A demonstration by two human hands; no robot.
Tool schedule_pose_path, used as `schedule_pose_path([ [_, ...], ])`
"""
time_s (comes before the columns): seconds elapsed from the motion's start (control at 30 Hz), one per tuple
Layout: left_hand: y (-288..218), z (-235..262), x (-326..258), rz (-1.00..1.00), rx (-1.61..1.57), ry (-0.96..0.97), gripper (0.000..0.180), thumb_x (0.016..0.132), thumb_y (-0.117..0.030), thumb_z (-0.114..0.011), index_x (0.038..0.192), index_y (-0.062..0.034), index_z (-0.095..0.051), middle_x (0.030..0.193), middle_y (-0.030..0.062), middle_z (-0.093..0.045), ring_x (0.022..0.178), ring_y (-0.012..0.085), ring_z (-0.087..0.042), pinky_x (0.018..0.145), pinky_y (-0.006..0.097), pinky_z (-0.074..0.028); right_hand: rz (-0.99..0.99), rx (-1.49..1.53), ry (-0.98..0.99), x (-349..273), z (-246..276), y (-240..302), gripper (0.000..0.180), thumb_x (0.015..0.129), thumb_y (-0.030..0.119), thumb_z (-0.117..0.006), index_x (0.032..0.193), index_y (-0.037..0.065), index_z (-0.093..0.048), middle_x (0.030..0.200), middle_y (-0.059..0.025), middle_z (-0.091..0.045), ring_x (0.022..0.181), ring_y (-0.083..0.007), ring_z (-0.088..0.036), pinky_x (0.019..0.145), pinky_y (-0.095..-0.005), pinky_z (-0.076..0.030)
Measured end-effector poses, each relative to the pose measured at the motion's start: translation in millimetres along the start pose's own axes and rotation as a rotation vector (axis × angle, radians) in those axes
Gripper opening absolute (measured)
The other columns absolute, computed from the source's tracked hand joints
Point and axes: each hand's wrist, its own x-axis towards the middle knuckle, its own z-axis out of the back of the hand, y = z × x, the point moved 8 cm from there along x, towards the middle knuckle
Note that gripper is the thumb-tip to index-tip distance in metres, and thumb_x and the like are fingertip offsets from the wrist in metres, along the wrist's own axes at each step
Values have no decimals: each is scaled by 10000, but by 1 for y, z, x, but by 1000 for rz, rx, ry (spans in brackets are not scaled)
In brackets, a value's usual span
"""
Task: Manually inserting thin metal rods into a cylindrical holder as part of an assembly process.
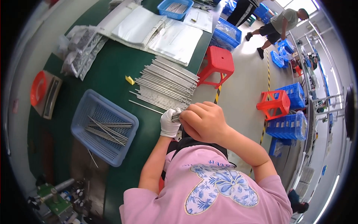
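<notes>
My left hand (170,124), in a white glove, is wrapped round a bundle of thin metal rods (175,118) at the table's near right edge. Only the short ends of that bundle show between my hands. My bare right hand (203,121) is closed at the other side of the bundle, fingers curled and thumb bent, hiding the rest of it. Just beyond lies a wide row of similar metal rods (167,83) side by side on the green table (115,89). One single rod (145,106) lies apart, nearest my left hand.
Left of me, a blue plastic basket (80,108) holds several rods. Farther off are an open binder (175,43), plastic bags (84,50), a small yellow piece (129,80) and a digital scale (50,97) with an orange dish. Red stools (220,61) stand beyond the table's right edge; people are in the aisle.
</notes>
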Motion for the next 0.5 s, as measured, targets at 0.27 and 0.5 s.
schedule_pose_path([
  [0.27,-91,15,77,572,-990,-286,471,945,-283,-475,512,-151,-346,445,-29,-321,395,83,-322,431,271,-299,-55,101,-446,-38,95,-17,184,681,-42,-645,847,30,-614,693,-66,-623,555,-176,-576,485,-271,-412],
  [0.5,-216,21,151,737,-2247,220,452,907,-185,-392,472,-191,-271,381,-69,-266,326,45,-273,425,199,-339,-65,176,-755,-77,113,-8,230,714,18,-665,933,55,-604,785,-58,-669,550,-166,-596,481,-253,-431],
])
